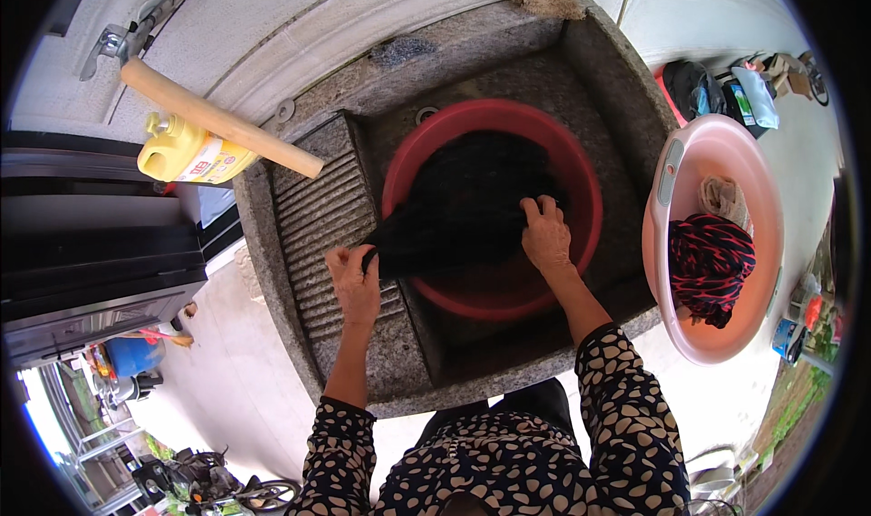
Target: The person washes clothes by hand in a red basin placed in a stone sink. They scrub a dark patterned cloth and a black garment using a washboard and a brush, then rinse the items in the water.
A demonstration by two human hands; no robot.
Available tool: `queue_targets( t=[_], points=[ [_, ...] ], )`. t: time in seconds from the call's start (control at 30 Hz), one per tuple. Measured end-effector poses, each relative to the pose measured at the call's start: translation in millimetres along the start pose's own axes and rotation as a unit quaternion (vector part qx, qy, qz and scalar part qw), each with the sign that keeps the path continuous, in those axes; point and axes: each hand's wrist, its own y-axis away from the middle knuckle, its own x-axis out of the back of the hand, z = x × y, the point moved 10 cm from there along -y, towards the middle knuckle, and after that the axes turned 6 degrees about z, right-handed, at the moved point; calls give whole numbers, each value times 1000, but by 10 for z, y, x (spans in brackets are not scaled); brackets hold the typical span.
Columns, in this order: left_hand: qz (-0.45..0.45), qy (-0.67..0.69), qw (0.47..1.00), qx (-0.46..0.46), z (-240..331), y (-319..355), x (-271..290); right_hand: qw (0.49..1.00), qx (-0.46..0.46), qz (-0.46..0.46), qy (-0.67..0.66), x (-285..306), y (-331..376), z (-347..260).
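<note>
Left hand (354, 280): closing its fingers on one end of the black garment (463, 208) over the ribbed washboard (318, 217)
Right hand (547, 235): gripping the garment — cloth lying at its 10 o'clock
Red basin (581, 180): holding most of the garment
Pink basin (717, 144): at 3 o'clock — holding a red-and-black striped cloth (710, 262)

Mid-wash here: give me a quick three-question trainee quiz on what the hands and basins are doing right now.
1. True or false: the left hand grips the dark garment over the ribbed washboard.
2. Which basin does the right hand reach into: A the red basin, B the pink basin?
3. What lies in the pink basin?

Key: 1 true. 2 A. 3 a red and dark striped cloth and a beige cloth.
</note>
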Motion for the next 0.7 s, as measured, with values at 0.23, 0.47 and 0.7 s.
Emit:
queue_targets(
  t=[0.23,0.47,0.7],
  points=[
    [-236,183,953,57,84,233,-311,893,-133,-164,-397,147,243,-69],
    [-353,-4,915,-194,485,469,196,925,5,-231,-300,808,627,-430],
    [-284,108,926,-224,882,-224,1140,954,240,-175,35,1905,672,-964]
  ],
)
